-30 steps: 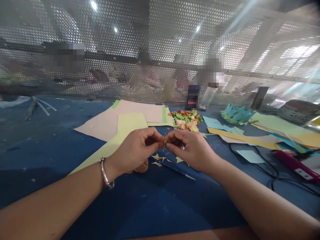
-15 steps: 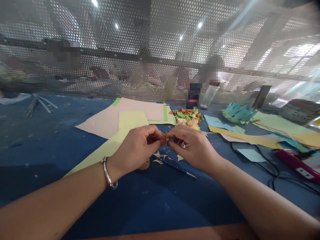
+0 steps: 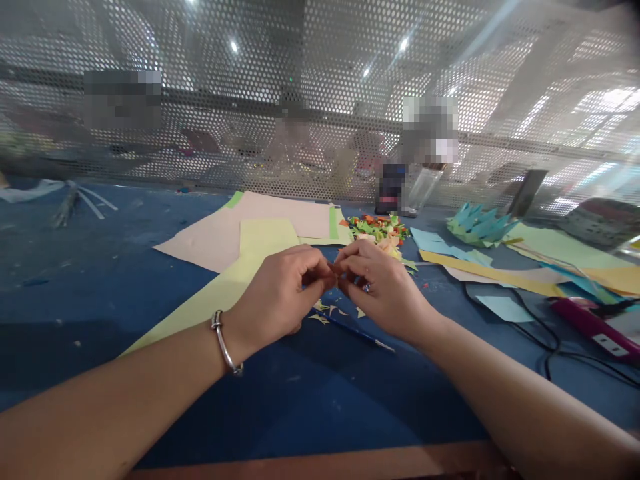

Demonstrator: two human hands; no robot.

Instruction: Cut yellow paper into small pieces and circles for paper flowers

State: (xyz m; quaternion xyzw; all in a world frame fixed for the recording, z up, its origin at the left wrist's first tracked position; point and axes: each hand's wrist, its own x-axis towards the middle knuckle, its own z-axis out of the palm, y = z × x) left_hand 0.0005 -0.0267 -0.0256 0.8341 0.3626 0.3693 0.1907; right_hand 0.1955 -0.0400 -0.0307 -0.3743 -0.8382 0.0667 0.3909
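Note:
My left hand [image 3: 285, 287] and my right hand [image 3: 383, 287] meet fingertip to fingertip above the table. Both are closed in a pinch on a tiny orange-brown piece [image 3: 334, 268], which looks like paper; the fingers hide most of it. A silver bangle [image 3: 226, 343] circles my left wrist. Just below the fingers, a slender blue stick with a pale tip [image 3: 355, 331] lies on the table among small pale yellow paper scraps [image 3: 320, 315]. Behind my right hand is a heap of small orange, green and cream paper pieces [image 3: 380, 230].
Pink paper [image 3: 205, 240] and yellow-green paper [image 3: 200, 310] lie on the blue table [image 3: 320, 413]. To the right are a blue folded-paper piece [image 3: 480, 223], paper strips [image 3: 490, 273], black cables [image 3: 545, 353] and a purple power strip [image 3: 590, 327]. A perforated metal screen [image 3: 225, 133] stands behind.
Both hands still pinch together in nearly the same place. My left hand has turned slightly, and the small piece shows less between the fingertips. The view has shifted a little.

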